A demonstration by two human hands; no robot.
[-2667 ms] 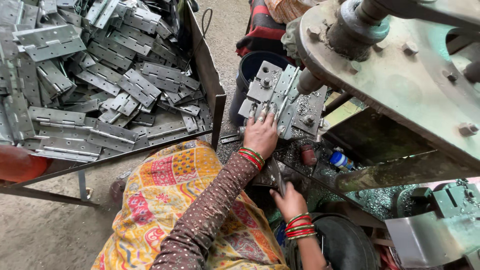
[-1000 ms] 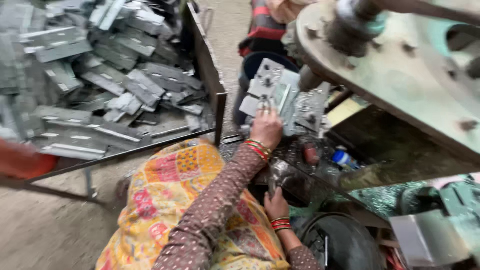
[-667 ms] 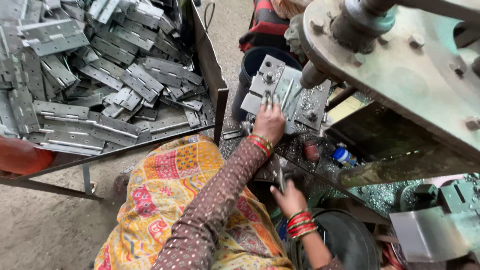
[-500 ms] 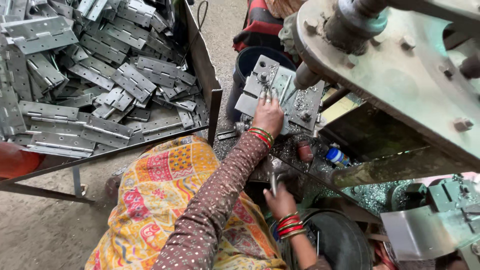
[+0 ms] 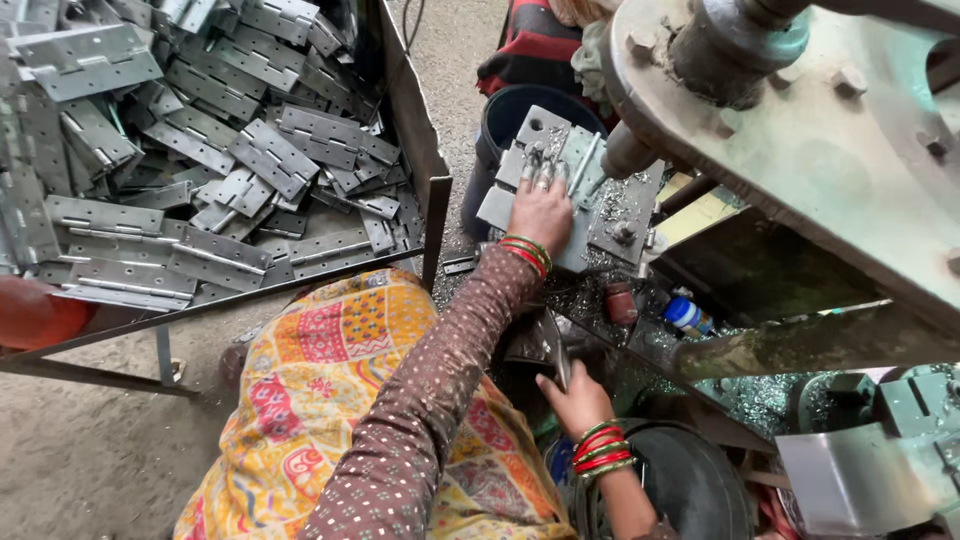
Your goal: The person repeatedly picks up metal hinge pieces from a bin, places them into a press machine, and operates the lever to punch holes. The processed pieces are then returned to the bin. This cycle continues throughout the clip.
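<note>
Your left hand (image 5: 541, 212) lies flat, fingers spread, on a hinge plate (image 5: 520, 190) resting on the press bed (image 5: 610, 215); it grips nothing, it pins the plate down, likely so it sits square under the ram (image 5: 628, 152) at 1 o'clock of the hand. Your right hand (image 5: 577, 398) is closed on a thin metal piece (image 5: 556, 345), pinched upright between thumb and fingers; what kind of piece I cannot tell. It sits at 5 o'clock of the left hand, low by your lap, probably kept ready within reach.

At 9 o'clock the open tray (image 5: 405, 95) is heaped with grey hinges (image 5: 200, 160) lying every way. At 12 o'clock stands a dark bucket (image 5: 510, 115); its contents are hidden. At 4 o'clock of the bed a small blue-capped bottle (image 5: 688, 314) lies among metal chips.
</note>
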